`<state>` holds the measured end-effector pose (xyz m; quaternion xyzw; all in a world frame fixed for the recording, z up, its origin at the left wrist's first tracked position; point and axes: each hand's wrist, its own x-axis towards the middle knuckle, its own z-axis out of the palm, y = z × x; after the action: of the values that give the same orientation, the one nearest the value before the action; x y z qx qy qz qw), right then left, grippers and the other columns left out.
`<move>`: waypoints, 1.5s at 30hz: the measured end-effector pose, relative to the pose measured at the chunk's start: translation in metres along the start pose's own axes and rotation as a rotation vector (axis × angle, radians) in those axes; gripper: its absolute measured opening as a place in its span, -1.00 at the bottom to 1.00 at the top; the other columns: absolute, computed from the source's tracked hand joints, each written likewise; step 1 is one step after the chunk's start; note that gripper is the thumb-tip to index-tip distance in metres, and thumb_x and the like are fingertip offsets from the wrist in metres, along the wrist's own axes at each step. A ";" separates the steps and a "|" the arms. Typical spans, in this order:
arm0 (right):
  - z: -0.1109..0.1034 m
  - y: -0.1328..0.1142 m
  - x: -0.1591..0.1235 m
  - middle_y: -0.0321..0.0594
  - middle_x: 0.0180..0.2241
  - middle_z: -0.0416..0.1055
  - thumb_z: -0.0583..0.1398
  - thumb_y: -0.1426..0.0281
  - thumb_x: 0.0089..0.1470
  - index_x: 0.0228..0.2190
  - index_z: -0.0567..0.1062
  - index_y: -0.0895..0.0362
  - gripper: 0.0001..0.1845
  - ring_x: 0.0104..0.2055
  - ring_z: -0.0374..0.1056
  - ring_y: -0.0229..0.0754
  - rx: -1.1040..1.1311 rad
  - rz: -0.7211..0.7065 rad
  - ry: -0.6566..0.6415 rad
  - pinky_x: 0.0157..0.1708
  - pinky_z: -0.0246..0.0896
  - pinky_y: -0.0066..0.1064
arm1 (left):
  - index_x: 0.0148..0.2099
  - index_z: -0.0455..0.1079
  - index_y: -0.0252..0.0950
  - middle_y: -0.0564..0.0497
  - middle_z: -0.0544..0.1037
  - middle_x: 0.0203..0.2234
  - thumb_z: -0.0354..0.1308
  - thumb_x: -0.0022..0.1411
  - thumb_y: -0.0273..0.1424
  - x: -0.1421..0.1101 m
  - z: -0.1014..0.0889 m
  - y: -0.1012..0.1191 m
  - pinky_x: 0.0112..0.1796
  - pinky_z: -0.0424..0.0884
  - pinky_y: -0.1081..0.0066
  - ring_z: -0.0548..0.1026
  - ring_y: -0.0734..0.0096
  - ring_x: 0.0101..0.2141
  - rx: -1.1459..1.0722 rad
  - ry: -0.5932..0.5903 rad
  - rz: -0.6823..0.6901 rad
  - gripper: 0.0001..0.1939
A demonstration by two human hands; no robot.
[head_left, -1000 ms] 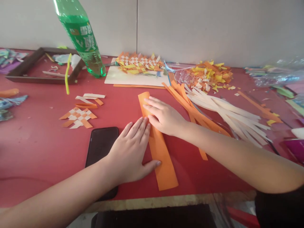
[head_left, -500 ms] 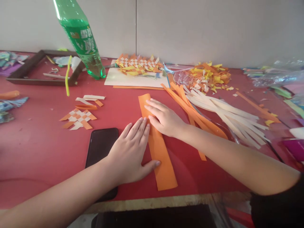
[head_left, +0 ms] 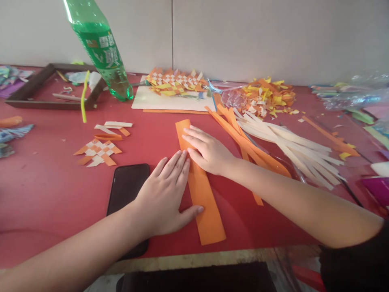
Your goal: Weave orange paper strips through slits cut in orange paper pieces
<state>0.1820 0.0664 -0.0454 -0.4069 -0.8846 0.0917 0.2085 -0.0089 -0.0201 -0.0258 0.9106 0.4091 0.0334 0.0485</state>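
Observation:
A long orange paper strip [head_left: 207, 211] lies lengthwise on the red table, its near end close to the front edge. My left hand [head_left: 168, 194] rests flat with fingers stretched along the strip's left side, the thumb on the paper lower down. Across the strip's upper part lie the outstretched fingers of my right hand [head_left: 209, 152], which covers some of it. Partly under my left forearm is a black phone [head_left: 127, 184]. Farther left sits a small woven orange-and-white paper fish [head_left: 99, 152], beside a few short paper pieces [head_left: 112, 129].
Loose orange strips [head_left: 243, 142] and white strips [head_left: 288, 142] spread to the right. Woven paper pieces [head_left: 176, 81] lie on a white sheet [head_left: 148, 101] at the back, near a heap of orange and yellow scraps [head_left: 270, 95]. A green bottle [head_left: 103, 52] stands by a dark frame [head_left: 45, 103].
The whole view has shifted very slightly. Both hands stay in nearly the same place on the orange strip.

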 end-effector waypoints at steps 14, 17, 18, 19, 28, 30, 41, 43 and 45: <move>-0.009 -0.010 -0.008 0.08 0.20 0.32 0.03 0.44 0.24 0.08 0.45 0.35 -0.55 0.31 0.14 0.08 -0.110 -0.001 -0.035 0.28 0.12 -0.03 | 0.38 -0.02 -0.65 -0.38 -0.08 0.35 -0.15 0.24 0.16 0.002 -0.006 0.003 0.27 0.01 -0.08 -0.07 -0.17 0.35 -0.003 -0.061 -0.017 0.01; -0.017 -0.021 -0.024 0.12 0.13 0.38 0.05 0.39 0.24 0.05 0.47 0.38 -0.55 0.24 0.21 0.13 -0.174 -0.011 -0.028 0.24 0.15 -0.03 | 0.38 -0.01 -0.65 -0.37 -0.08 0.35 -0.15 0.24 0.15 0.002 -0.005 0.003 0.27 0.01 -0.07 -0.07 -0.15 0.36 0.002 -0.058 -0.016 0.00; -0.020 -0.025 -0.031 0.13 0.09 0.40 0.07 0.34 0.24 0.04 0.47 0.37 -0.54 0.19 0.24 0.14 -0.192 -0.009 -0.025 0.20 0.19 -0.01 | 0.38 -0.01 -0.64 -0.36 -0.08 0.36 -0.15 0.25 0.15 0.002 -0.005 0.003 0.27 0.01 -0.07 -0.08 -0.13 0.36 0.004 -0.057 -0.014 -0.01; -0.023 -0.029 -0.037 0.16 0.03 0.41 0.09 0.26 0.23 0.02 0.49 0.36 -0.51 0.12 0.27 0.16 -0.211 -0.009 -0.028 0.14 0.24 0.01 | 0.38 -0.01 -0.64 -0.35 -0.08 0.36 -0.15 0.25 0.15 0.001 -0.005 0.003 0.28 0.01 -0.07 -0.08 -0.13 0.36 0.005 -0.057 -0.013 -0.01; -0.029 -0.026 -0.052 0.12 0.05 0.22 0.00 0.15 0.28 0.12 0.47 0.13 -0.46 0.04 0.12 0.20 -0.338 0.086 -0.067 0.07 0.14 0.12 | 0.39 -0.04 -0.63 -0.33 -0.11 0.36 -0.15 0.25 0.13 0.003 -0.007 0.004 0.28 -0.01 -0.05 -0.10 -0.12 0.36 0.006 -0.079 -0.015 -0.01; -0.028 -0.016 -0.046 0.04 0.06 0.18 -0.01 0.16 0.29 0.11 0.48 -0.01 -0.51 0.06 0.10 0.18 -0.324 0.120 -0.059 0.09 0.11 0.14 | 0.39 -0.05 -0.63 -0.33 -0.11 0.37 -0.16 0.25 0.13 0.003 -0.006 0.004 0.29 -0.02 -0.05 -0.10 -0.12 0.36 0.006 -0.082 -0.017 -0.02; -0.023 0.034 0.005 -0.19 0.15 0.15 -0.04 0.15 0.30 0.07 0.45 -0.33 -0.58 0.16 0.09 0.21 -0.258 0.256 -0.073 0.14 0.00 0.29 | 0.38 -0.03 -0.63 -0.35 -0.10 0.36 -0.18 0.26 0.14 0.002 -0.006 0.003 0.28 0.01 -0.06 -0.08 -0.15 0.36 0.012 -0.067 -0.010 -0.01; -0.021 0.043 0.017 -0.21 0.17 0.15 -0.03 0.11 0.29 0.05 0.48 -0.32 -0.59 0.16 0.10 0.22 -0.252 0.245 -0.054 0.15 -0.02 0.29 | 0.38 -0.03 -0.63 -0.35 -0.10 0.36 -0.17 0.26 0.14 0.002 -0.005 0.003 0.28 0.01 -0.06 -0.08 -0.15 0.36 0.013 -0.065 -0.008 -0.01; -0.018 0.053 0.028 -0.20 0.15 0.18 -0.01 0.06 0.27 0.03 0.50 -0.31 -0.59 0.17 0.10 0.24 -0.232 0.235 -0.039 0.16 -0.04 0.32 | 0.39 -0.03 -0.64 -0.35 -0.10 0.36 -0.17 0.26 0.14 0.002 -0.005 0.003 0.28 0.02 -0.06 -0.07 -0.15 0.36 0.014 -0.062 -0.006 -0.01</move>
<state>0.2098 0.1215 -0.0383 -0.5268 -0.8396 0.0208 0.1306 -0.0058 -0.0206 -0.0204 0.9103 0.4103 0.0024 0.0550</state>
